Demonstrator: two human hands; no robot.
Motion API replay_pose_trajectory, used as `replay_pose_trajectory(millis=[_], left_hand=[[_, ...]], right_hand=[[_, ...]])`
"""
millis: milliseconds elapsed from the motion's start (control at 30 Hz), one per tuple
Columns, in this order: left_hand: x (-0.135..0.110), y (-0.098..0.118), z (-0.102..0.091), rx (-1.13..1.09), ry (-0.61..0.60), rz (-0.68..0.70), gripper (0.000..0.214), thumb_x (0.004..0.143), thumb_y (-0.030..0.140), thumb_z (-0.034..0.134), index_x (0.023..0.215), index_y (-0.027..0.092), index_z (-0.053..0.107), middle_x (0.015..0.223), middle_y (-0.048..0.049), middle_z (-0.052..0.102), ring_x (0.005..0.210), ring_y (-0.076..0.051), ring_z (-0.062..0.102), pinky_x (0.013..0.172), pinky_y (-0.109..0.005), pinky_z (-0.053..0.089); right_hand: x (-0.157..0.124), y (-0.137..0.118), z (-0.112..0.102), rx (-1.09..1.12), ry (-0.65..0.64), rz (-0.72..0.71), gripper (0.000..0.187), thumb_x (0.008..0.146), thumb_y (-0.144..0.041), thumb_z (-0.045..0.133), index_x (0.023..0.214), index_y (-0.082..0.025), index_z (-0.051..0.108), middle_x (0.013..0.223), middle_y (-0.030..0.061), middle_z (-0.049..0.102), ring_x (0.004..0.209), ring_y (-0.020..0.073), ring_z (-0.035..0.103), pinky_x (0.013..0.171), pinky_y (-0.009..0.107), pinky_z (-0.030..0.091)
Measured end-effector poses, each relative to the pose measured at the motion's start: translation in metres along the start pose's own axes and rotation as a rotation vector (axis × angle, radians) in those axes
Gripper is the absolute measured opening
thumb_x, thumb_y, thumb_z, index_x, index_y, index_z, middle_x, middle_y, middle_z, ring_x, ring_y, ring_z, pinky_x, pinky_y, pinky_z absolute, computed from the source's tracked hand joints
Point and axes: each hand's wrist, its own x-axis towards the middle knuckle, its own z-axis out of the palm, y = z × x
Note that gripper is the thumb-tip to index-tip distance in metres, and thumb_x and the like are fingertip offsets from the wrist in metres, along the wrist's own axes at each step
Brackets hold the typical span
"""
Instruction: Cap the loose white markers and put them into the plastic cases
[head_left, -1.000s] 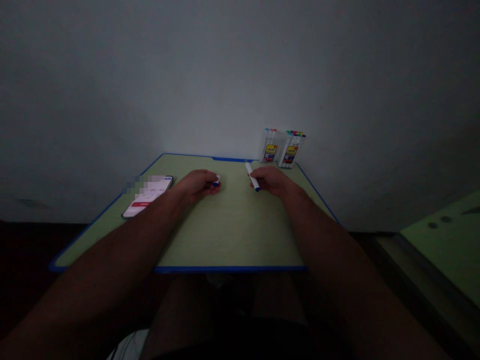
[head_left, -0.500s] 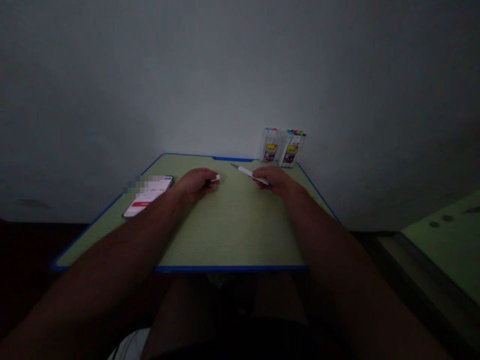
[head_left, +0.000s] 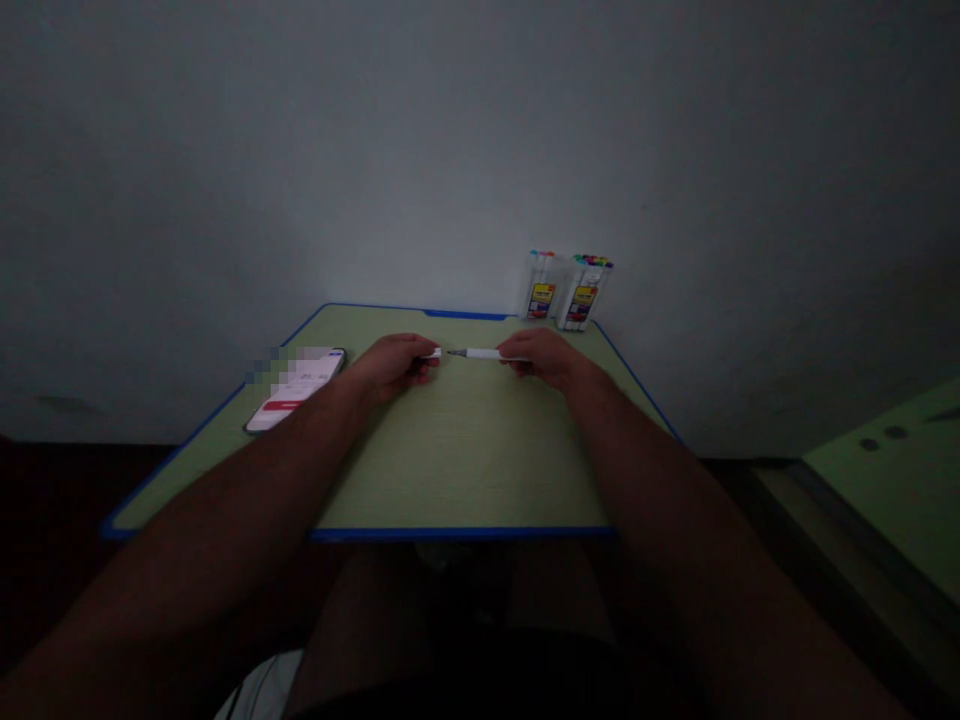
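Between thumb and fingers, my left hand (head_left: 403, 360) pinches a small white marker cap (head_left: 433, 354), its end poking out to the right. Across from it, my right hand (head_left: 538, 356) is closed around a white marker (head_left: 482, 354) with a grey, pointed tip. The marker lies nearly level, its bare tip aimed at the cap with a small gap between them. Fingers cover the marker's rear part and much of the cap. Both hands are over the far half of the light green table (head_left: 465, 450).
At the table's back right stand two clear cases of white markers, a left case (head_left: 541, 295) and a right case (head_left: 581, 300), with coloured ends up. A phone (head_left: 300, 385) with a lit screen lies by my left forearm. A grey wall (head_left: 420, 150) rises behind the blue-edged table.
The marker in my right hand has swung from a slant to nearly level, and its tip has come down and left, closer to the cap. My left hand has barely moved.
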Motion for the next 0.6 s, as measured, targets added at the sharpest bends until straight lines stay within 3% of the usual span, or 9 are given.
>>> replay_pose_trajectory(millis=[600], left_hand=[[-0.0007,-0.0031,0.0024,0.047,-0.053,-0.007,0.011,0.082,0.005,0.064,0.073,0.011,0.066,0.068,-0.0065,0.067,0.050,-0.009,0.055,0.046,-0.022,0.046]], right_hand=[[0.0004,0.0013,0.0040,-0.039,-0.034,-0.009,0.006,0.071,-0.009,0.070,0.066,-0.013,0.069,0.054,0.0002,0.060,0.044,0.0080,0.048,0.043,0.021,0.038]])
